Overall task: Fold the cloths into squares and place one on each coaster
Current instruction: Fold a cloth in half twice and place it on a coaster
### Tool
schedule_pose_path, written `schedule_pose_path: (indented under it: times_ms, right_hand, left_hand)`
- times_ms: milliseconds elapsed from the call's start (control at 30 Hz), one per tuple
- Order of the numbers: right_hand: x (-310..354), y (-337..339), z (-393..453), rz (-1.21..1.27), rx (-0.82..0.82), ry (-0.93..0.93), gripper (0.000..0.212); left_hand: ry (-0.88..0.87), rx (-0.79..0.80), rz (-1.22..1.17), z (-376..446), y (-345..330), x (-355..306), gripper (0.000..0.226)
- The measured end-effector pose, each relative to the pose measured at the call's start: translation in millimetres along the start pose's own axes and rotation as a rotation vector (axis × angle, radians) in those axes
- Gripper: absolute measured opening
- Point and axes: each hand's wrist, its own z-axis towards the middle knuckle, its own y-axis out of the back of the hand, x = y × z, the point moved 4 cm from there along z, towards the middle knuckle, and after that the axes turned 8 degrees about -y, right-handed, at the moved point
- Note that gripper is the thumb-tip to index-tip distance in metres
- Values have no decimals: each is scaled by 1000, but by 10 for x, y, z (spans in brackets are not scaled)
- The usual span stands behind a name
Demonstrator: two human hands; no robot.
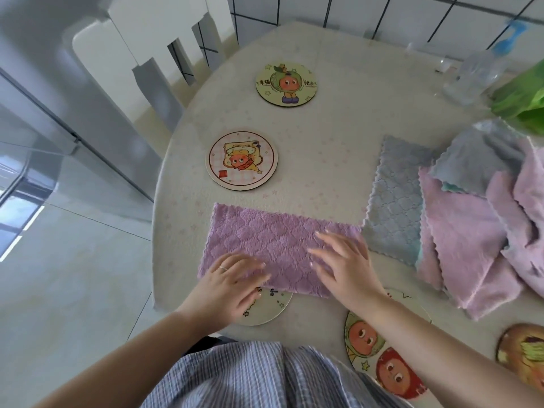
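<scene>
A purple cloth (273,240), folded into a long rectangle, lies flat at the table's near edge. My left hand (232,281) rests on its near left corner with relaxed fingers. My right hand (344,260) lies flat on its right end, fingers spread. Under the cloth's near edge peeks a round coaster (265,307). Two bare coasters lie beyond: a pink one (241,160) and a yellow-green one (286,84). More coasters (365,340) sit near my right forearm. A grey cloth (394,198) and a pile of pink cloths (471,240) lie to the right.
A clear plastic bottle (477,75) and a green plastic bag (524,98) stand at the far right. A white chair (153,54) stands beyond the table's left edge. The round table (338,119) drops off to tiled floor on the left.
</scene>
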Motion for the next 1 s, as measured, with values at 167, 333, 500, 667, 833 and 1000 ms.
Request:
schedule_pose_path:
  times_ms: [167, 333, 500, 667, 833, 1000]
  right_hand:
    - [311, 54, 802, 79, 101, -96, 30]
    - [373, 24, 1102, -54, 179, -145, 18]
    - [387, -26, 1162, -130, 280, -171, 18]
    - [378, 92, 1103, 58, 298, -83, 6]
    - [284, 420, 935, 397, 220, -132, 11]
    - [248, 584, 687, 645, 187, -243, 17]
  left_hand:
    - [17, 5, -57, 276, -122, -146, 17]
    - [59, -19, -96, 273, -160, -134, 12]
    - [78, -46, -136, 269, -158, -145, 10]
    - [94, -72, -132, 293, -83, -137, 10]
    - [239, -233, -142, 193, 254, -52, 12]
    - [565, -470, -509, 78, 478, -46, 14]
